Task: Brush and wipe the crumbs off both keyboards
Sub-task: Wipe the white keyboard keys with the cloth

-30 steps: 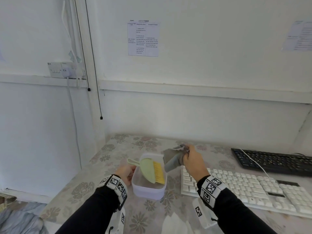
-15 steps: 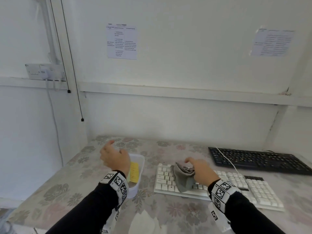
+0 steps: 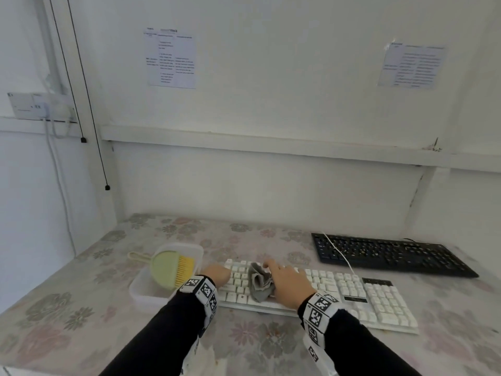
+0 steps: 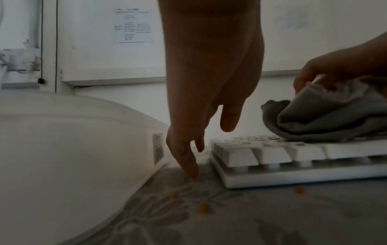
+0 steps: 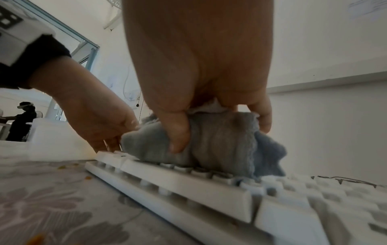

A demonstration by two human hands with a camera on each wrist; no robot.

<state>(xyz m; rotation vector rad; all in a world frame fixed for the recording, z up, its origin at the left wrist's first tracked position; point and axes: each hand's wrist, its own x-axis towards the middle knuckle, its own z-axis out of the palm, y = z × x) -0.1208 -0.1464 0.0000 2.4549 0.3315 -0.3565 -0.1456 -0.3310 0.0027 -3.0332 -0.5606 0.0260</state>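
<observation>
Two keyboards lie on the desk: a white keyboard [image 3: 320, 291] toward the front edge and a black keyboard [image 3: 390, 256] toward the back right. One grey cloth [image 3: 259, 284], one plastic tub [image 3: 141, 289] holding one brush [image 3: 173, 268]. Two hands. Two paper sheets on the wall. Three orange crumbs [image 4: 203, 208] show clearly by the white keyboard's left end.

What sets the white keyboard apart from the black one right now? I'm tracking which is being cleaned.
The white keyboard lies nearer, with the right hand pressing a grey cloth on its keys; the black keyboard lies farther back, untouched, specks on its keys. Both rest flat on the floral table.
</observation>
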